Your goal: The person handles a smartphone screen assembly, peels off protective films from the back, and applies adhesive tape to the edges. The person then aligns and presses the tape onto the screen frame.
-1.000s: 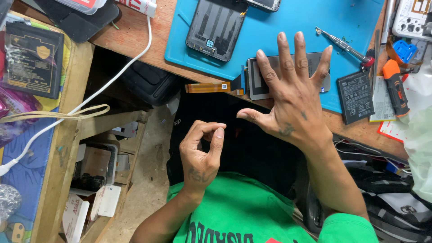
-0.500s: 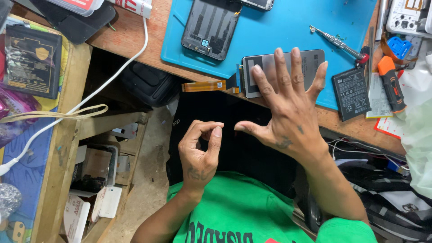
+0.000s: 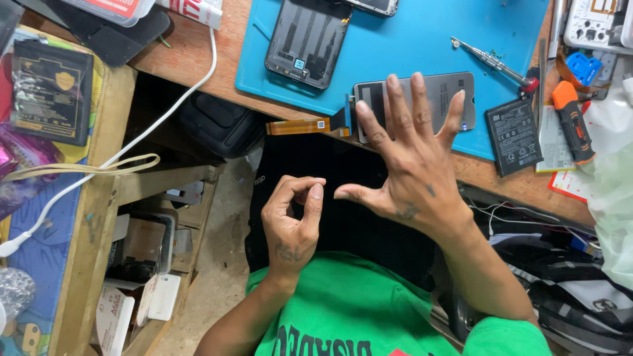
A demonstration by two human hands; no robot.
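My right hand (image 3: 412, 165) is spread wide, back up, and holds nothing. Its fingertips hover over a grey phone display panel (image 3: 455, 92) lying at the near edge of a blue work mat (image 3: 409, 46). An orange flex cable (image 3: 300, 125) sticks out from the panel's left end past the desk edge. My left hand (image 3: 293, 221) is lower, above my lap, with thumb and forefinger pinched together. I cannot see anything between those fingertips. A dark phone back housing (image 3: 306, 43) lies further up the mat.
A black battery (image 3: 513, 135), a thin screwdriver (image 3: 491, 62) and an orange-handled tool (image 3: 572, 122) lie to the right. A white cable (image 3: 165, 112) runs off the wooden desk. A black packet (image 3: 49, 92) sits on the left shelf, with boxes (image 3: 142, 277) below it.
My right hand has drifted slightly down and left, still spread. My left hand's thumb and forefinger stay pinched, shifting a little against each other.
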